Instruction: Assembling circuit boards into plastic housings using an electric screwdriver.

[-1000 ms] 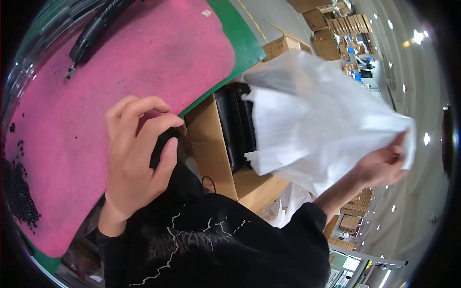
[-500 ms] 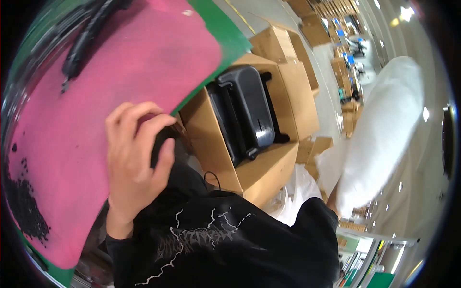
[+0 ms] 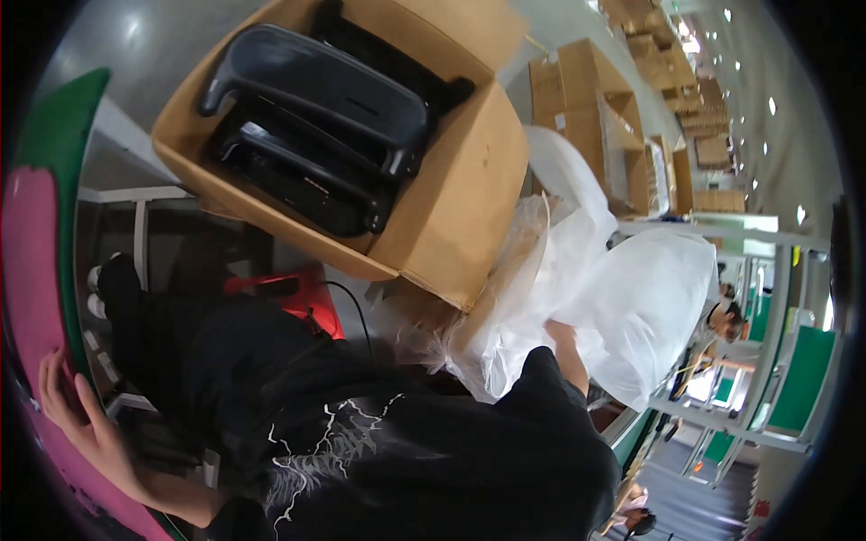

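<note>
My left hand (image 3: 79,422) lies at the edge of the pink mat (image 3: 34,270) on the green-topped table, its fingers stretched out and holding nothing. On my right, my right hand (image 3: 563,337) reaches into white wrapping beside a plump white foam sleeve (image 3: 651,293). The wrapping covers its fingers, so its grip is hidden. Clear plastic and more white sheeting (image 3: 514,347) bunch up to the left of that hand. Ahead stands an open cardboard box (image 3: 465,198) with black moulded plastic housings (image 3: 320,86) lying inside.
More open cartons (image 3: 586,99) stand on the floor at the far right. A red plastic object (image 3: 316,308) and a thin black cable (image 3: 359,311) are below the box. Other people (image 3: 724,320) are by workbenches with green panels (image 3: 801,379) at the right.
My view has swung right, toward the box and wrapping. The white foam sleeve, earlier held up by my right hand, is now lower, among the wrapping. My left hand's fingers have straightened.
</note>
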The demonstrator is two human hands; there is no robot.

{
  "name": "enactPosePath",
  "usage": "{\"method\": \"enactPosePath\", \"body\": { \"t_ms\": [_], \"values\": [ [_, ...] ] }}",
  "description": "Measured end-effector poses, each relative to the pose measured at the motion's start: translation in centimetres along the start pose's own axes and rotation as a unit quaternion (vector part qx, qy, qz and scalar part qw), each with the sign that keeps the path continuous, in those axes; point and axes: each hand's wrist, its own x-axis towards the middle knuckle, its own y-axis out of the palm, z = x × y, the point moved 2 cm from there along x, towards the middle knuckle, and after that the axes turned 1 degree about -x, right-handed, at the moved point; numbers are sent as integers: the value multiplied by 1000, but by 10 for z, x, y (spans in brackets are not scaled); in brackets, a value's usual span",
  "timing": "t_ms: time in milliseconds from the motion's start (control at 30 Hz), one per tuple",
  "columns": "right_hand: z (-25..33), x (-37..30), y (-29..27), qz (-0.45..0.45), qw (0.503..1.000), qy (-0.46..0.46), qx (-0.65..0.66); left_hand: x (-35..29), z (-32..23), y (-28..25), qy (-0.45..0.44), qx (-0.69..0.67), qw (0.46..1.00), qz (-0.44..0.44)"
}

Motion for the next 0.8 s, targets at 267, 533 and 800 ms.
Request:
{"method": "enactPosePath", "body": {
  "t_ms": [267, 533, 800],
  "values": [
    [56, -52, 31, 211, 968, -18, 135, 18, 15, 17, 10, -58, 998, 8],
    [147, -78, 31, 364, 886, -102, 268, 27, -145, 36, 171, -94, 979, 53],
    [127, -110, -113, 380, 861, -126, 314, 52, -117, 38, 218, -92, 971, 17]
  ]
}}
